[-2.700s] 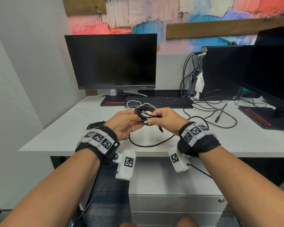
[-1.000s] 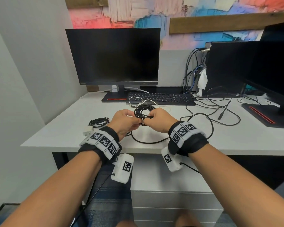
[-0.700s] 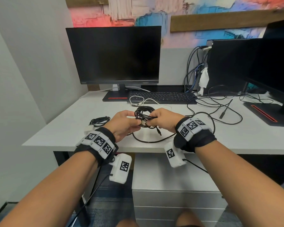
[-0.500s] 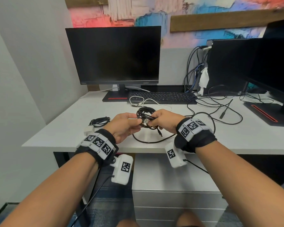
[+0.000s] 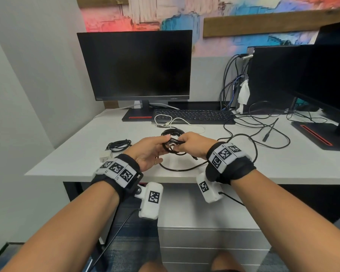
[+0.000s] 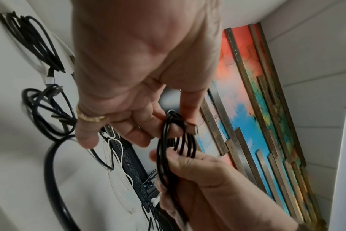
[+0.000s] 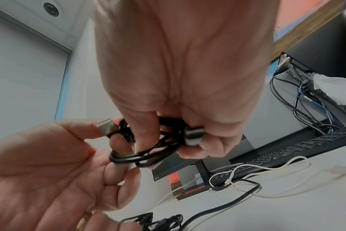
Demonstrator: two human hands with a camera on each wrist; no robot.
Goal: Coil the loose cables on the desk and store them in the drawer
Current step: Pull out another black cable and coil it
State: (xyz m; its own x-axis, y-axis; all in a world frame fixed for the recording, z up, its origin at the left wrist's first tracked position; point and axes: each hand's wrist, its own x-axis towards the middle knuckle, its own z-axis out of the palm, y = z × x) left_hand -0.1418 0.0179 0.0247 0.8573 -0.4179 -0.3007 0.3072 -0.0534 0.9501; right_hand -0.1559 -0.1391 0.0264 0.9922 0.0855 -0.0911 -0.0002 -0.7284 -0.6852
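Fingers (image 5: 166,138) of both hands pinch coiled black cable (image 5: 172,143) above desk (image 5: 71,154).

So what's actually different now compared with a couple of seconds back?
Little. Both hands keep hold of the black cable coil; the left hand has shifted its pinch to the wrap near a metal plug, while the right hand still grips the bundle. The white cable, small coiled cable and keyboard stayed put.
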